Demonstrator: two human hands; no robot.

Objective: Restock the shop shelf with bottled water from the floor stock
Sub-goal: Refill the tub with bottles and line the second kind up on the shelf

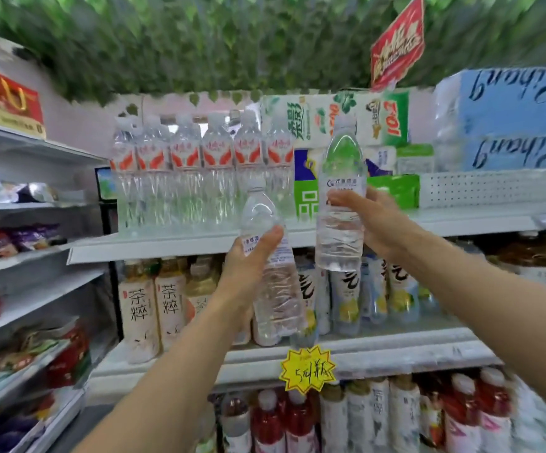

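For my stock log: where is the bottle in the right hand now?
Head view, right of centre: the right hand grips the bottle upright before the upper shelf, just right of the red-labelled water row.

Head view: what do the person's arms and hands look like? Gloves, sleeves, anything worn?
Nothing worn that shows. The left hand and right hand have no gloves, and no rings show on the visible fingers. The left forearm and right forearm are uncovered to the frame edge: no sleeve, watch, band or strap in view. No markings or cables.
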